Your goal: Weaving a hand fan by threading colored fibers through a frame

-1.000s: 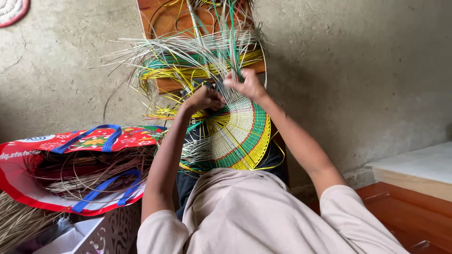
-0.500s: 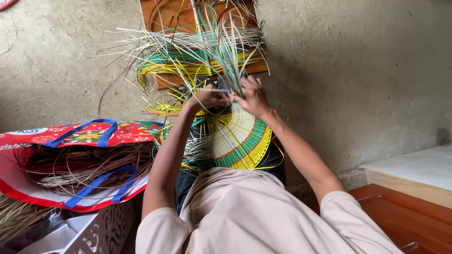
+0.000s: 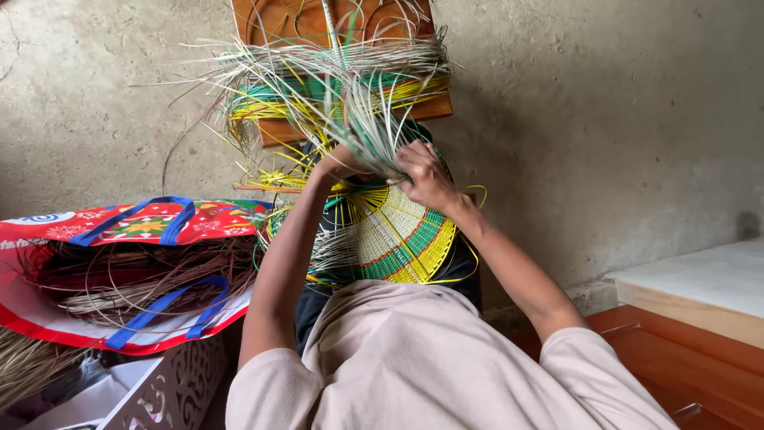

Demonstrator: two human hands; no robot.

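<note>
your beige shirt (image 3: pixel 430 358) filled the bottom of the view, and both your arms reached up from it to the round woven piece (image 3: pixel 398 231), which stood on edge over your dark-clad lap so its banded face of cream, green, red and yellow turned toward you. holding it upright there probably kept the loose ends fanned out above the rim where your fingers could get at them. your right hand (image 3: pixel 426 175) was curled at the top of the weave, its fingers closed on a bunch of pale and green strands (image 3: pixel 366 119) that rose from the edge. your left hand (image 3: pixel 338 163) sat just beside it, touching the same bunch, but the strands covered most of it and i couldn't tell whether it pinched or only steadied.

to your left, a red printed bag (image 3: pixel 119 271) with blue handles lay open, holding coils of brown cane, near enough to reach. a white cut-out box (image 3: pixel 171 390) sat below it. beyond the loose strands stood a wooden chair back (image 3: pixel 270 24) against the rough grey wall (image 3: pixel 597 119). on your right were a pale slab (image 3: pixel 700 287) and red-brown wood (image 3: pixel 692 374).
</note>
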